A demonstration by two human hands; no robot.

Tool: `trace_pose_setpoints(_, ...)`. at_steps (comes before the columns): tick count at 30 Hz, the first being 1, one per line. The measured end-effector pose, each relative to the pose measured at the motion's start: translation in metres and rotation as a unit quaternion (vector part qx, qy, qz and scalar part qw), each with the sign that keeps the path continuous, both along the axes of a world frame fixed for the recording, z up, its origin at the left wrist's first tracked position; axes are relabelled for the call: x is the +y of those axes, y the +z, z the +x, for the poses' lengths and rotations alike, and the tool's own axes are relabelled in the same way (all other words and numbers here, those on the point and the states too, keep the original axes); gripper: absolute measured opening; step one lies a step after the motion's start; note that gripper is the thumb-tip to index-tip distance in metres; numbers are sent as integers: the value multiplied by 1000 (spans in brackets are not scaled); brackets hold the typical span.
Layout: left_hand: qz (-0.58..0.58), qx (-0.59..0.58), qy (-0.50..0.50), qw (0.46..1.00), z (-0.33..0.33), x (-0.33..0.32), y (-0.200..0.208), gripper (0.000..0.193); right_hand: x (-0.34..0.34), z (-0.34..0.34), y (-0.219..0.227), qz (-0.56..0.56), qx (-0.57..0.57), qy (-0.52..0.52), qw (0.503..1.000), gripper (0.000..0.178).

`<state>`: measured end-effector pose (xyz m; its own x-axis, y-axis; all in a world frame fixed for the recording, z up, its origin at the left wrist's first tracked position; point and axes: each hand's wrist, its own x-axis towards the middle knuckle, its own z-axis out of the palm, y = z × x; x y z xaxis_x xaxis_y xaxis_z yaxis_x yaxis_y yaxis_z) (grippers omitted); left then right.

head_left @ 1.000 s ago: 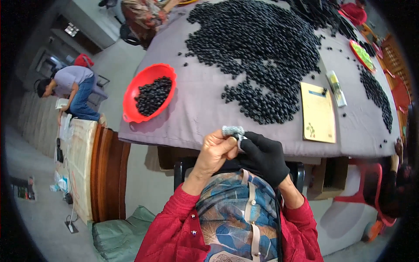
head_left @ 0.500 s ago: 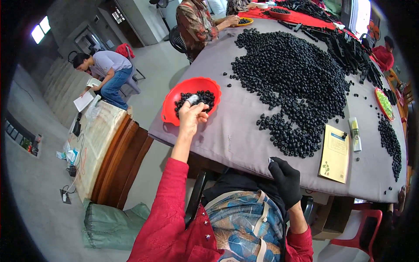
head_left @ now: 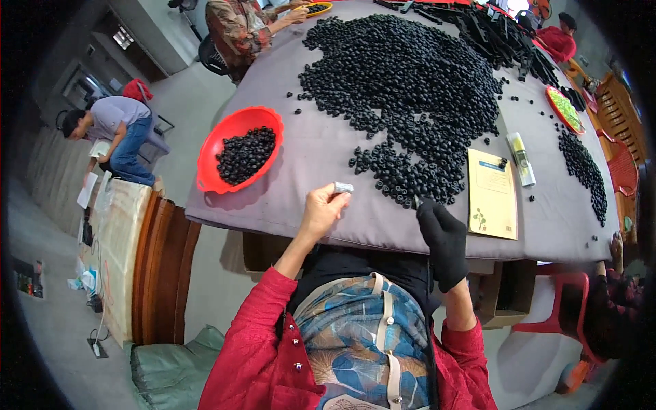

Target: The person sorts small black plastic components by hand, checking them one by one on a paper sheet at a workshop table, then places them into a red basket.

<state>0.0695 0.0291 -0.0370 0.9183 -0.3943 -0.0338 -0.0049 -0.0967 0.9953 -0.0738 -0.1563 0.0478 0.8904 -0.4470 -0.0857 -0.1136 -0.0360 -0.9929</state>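
Observation:
My left hand (head_left: 322, 213) is bare, with a silvery wrap (head_left: 344, 187) round the index fingertip. Its fingers are bent in, thumb close to the index, and nothing shows between them. My right hand (head_left: 443, 242), in a black glove, is closed on a small metal-tipped tool (head_left: 417, 201), its handle hidden by the fingers. That tip is at the near edge of a large heap of small black bead-like pieces (head_left: 410, 75), some showing a hole. To the left, a red scalloped bowl (head_left: 208, 154) holds a mound of the same pieces (head_left: 246, 156).
A yellow booklet (head_left: 493, 205) and a white tube-shaped pack (head_left: 521, 159) lie right of the heap on the grey cloth (head_left: 307, 147). Long black strips (head_left: 492, 41) pile up at the far right, near a plate of green bits (head_left: 565, 109). Other people sit around the table and beyond.
My left hand has come away from over the red bowl, back toward the heap. My gloved right hand has moved forward to the heap's near edge. The whole view has shifted rightward.

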Motion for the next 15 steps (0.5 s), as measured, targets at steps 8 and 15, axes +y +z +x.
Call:
trace_pose_setpoints(8, 162, -215, -6, 963, -1, -66, -9, 18, -12, -4, -6, 51, -32, -21, 998, 26)
trace_pose_setpoints(15, 285, -272, -21, 919, 9, -79, -10, 25, -9, -2, -5, 44, -21, -13, 999, 27)
